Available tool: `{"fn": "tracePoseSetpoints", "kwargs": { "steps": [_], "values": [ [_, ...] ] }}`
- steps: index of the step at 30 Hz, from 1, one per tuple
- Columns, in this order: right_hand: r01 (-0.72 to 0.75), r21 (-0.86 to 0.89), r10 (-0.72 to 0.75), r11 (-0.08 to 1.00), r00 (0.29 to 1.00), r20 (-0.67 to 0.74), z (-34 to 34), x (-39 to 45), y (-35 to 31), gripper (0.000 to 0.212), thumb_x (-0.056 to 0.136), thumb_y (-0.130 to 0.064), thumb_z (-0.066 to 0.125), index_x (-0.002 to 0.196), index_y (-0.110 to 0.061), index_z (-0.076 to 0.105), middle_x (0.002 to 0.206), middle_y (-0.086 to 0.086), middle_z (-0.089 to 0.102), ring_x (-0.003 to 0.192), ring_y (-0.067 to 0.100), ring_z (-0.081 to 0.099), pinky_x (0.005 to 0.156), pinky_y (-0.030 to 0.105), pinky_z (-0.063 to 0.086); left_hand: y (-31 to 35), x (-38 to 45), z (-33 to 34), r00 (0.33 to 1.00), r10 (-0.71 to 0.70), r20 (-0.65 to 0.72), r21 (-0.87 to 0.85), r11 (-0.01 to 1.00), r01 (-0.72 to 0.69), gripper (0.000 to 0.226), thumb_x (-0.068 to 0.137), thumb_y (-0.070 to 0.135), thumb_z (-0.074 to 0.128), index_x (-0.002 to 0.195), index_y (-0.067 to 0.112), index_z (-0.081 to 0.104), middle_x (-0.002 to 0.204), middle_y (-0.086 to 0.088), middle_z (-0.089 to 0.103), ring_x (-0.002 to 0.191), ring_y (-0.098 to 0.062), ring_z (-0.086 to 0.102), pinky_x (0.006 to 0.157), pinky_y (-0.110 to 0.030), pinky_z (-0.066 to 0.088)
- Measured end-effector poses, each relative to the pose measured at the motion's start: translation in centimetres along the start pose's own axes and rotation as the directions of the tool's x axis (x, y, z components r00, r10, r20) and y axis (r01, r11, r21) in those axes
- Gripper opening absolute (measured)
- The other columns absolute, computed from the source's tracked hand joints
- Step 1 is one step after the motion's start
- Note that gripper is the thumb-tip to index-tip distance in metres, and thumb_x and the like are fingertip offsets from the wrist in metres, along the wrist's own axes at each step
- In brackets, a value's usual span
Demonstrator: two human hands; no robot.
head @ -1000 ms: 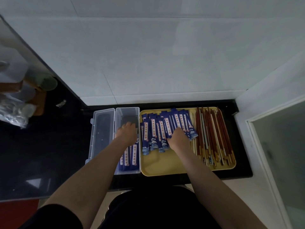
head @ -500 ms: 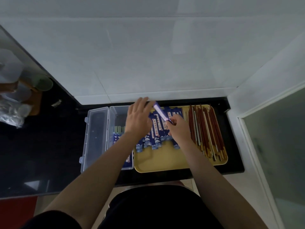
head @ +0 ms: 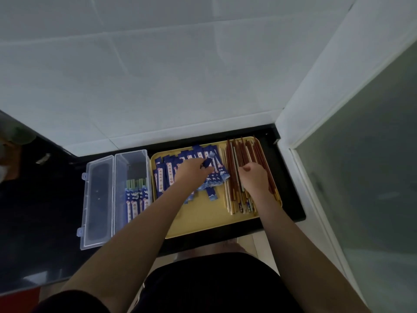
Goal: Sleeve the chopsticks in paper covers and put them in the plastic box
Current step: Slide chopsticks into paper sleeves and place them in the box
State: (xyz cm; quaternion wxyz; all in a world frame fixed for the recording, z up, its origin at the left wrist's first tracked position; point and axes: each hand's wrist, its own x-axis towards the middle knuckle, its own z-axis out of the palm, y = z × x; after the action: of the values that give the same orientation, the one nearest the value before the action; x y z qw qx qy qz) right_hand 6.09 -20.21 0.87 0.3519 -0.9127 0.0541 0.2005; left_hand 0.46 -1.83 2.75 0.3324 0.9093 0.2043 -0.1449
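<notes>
Right now, from the head camera, the step in hand looks like gathering for a fresh sleeving: one cover and one pair. The left hand [head: 193, 171] hovers over the fan of blue paper covers [head: 178, 175] on the yellow tray [head: 203, 222], its fingers curled and pinching a single cover [head: 208, 161] that lifts up off the pile at a slant. The right hand [head: 253, 177] is down on the loose chopsticks [head: 237, 154] at the tray's right side, fingers curled in; whether it already grips a pair or only rests on the heap I cannot tell, as the hand hides its own fingertips. Just left of the tray stands the clear plastic box [head: 132, 159], lid [head: 97, 199] thrown open flat beside it, and a few sleeved pairs [head: 136, 199] already lie inside, green ends poking out of the blue paper. Most covers and chopsticks are not yet joined, so I judge the task early on.

The next move calls for drawing out two matching sticks, squaring their tips, opening the mouth of the held cover and sliding them in straight; thin paper may crumple or tear if the tips go in crooked
</notes>
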Motion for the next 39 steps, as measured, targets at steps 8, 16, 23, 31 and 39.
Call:
{"fn": "tracePoseSetpoints", "kwargs": {
  "steps": [8, 16, 23, 31, 39],
  "values": [
    [0.008, -0.433, 0.017, 0.901, 0.998, 0.054, 2.6, -0.4, 3.9, 0.016, 0.101, -0.021, 0.051, 0.114, -0.012, 0.054, 0.106, 0.006, 0.065, 0.097, 0.026, 0.066, 0.076, 0.035, 0.044, 2.6, -1.7, 2.3, 0.858, -0.182, 0.48, -0.766, 0.39, 0.511, 0.028, 0.103, 0.033, 0.051, 0.121, 0.012, 0.056, 0.09, -0.013, 0.072, 0.08, -0.026, 0.07, 0.081, -0.042, 0.057],
    [-0.004, -0.298, 0.007, 0.954, 1.0, 0.008, 2.0, 0.2, 4.2, 0.014, 0.1, -0.026, 0.055, 0.105, -0.013, 0.056, 0.092, 0.002, 0.066, 0.078, 0.018, 0.067, 0.069, 0.031, 0.054, 2.8, -1.0, 3.8, 0.827, -0.25, 0.503, -0.787, 0.263, 0.558, 0.058, 0.103, 0.054, 0.032, 0.115, 0.006, 0.062, 0.079, -0.012, 0.064, 0.071, -0.025, 0.062, 0.08, -0.042, 0.052],
    [0.108, -0.069, -0.123, 0.992, 0.958, -0.259, -3.0, 1.1, 1.8, 0.011, 0.1, -0.023, 0.056, 0.092, -0.018, 0.05, 0.079, -0.003, 0.058, 0.059, 0.005, 0.054, 0.052, 0.018, 0.036, 3.7, -0.3, 5.0, 0.813, -0.406, 0.417, -0.793, 0.274, 0.544, 0.058, 0.103, 0.051, 0.037, 0.074, 0.008, 0.061, 0.059, -0.009, 0.055, 0.048, -0.022, 0.046, 0.056, -0.033, 0.042],
    [0.415, 0.442, -0.233, 0.795, 0.882, -0.41, -8.4, 1.3, -4.2, 0.011, 0.105, -0.024, 0.05, 0.105, -0.014, 0.055, 0.089, 0.003, 0.068, 0.064, 0.013, 0.065, 0.061, 0.025, 0.055, 4.4, -0.4, 5.7, 0.84, -0.431, 0.329, -0.641, 0.552, 0.534, 0.053, 0.106, 0.037, 0.033, 0.07, 0.005, 0.054, 0.054, -0.009, 0.05, 0.036, -0.016, 0.041, 0.035, -0.017, 0.032],
    [0.386, 0.57, -0.251, 0.725, 0.919, -0.303, -7.3, 1.3, -5.0, 0.012, 0.106, -0.022, 0.047, 0.107, -0.012, 0.054, 0.087, 0.008, 0.07, 0.056, 0.017, 0.066, 0.057, 0.029, 0.056, 4.5, 0.1, 5.8, 0.895, -0.343, 0.287, -0.557, 0.7, 0.447, 0.043, 0.107, 0.029, 0.026, 0.109, 0.002, 0.06, 0.066, -0.012, 0.05, 0.052, -0.021, 0.043, 0.058, -0.032, 0.039]
  ]
}}
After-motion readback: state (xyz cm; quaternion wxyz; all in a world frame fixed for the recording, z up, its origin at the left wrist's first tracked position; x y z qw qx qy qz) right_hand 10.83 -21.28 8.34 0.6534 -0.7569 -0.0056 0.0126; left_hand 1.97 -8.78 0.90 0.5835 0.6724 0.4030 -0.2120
